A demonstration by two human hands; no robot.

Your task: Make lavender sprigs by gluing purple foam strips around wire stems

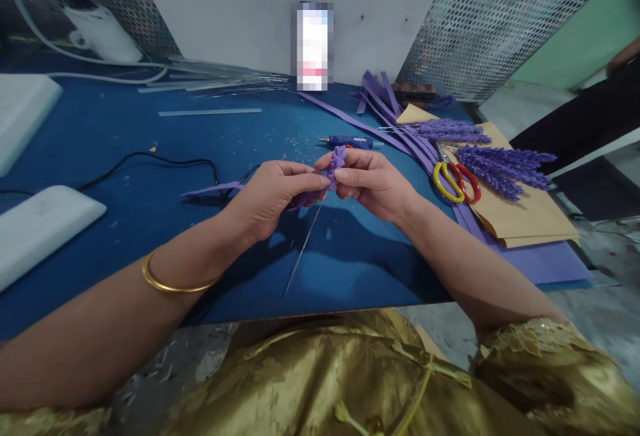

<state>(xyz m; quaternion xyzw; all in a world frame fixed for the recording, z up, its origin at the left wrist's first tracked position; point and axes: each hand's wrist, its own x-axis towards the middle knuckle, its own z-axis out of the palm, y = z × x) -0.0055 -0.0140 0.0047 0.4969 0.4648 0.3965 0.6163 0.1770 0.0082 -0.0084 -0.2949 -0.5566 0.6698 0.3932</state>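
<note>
Between my two hands, above the front middle of the blue table, is a small purple flower spike on a thin wire stem that slants down toward the table's front edge. My left hand pinches the lower part of the spike, where a purple strip trails out to the left. The fingers of my right hand close round the spike from the right, thumb near its middle. Just behind the hands lies a blue glue gun. Part of the purple strip is hidden by my left hand.
Yellow-and-red scissors, purple strips and finished purple sprigs on brown paper lie right. Clear sticks and a phone are behind. White blocks and a black cable are left. A person's dark-clothed part shows far right.
</note>
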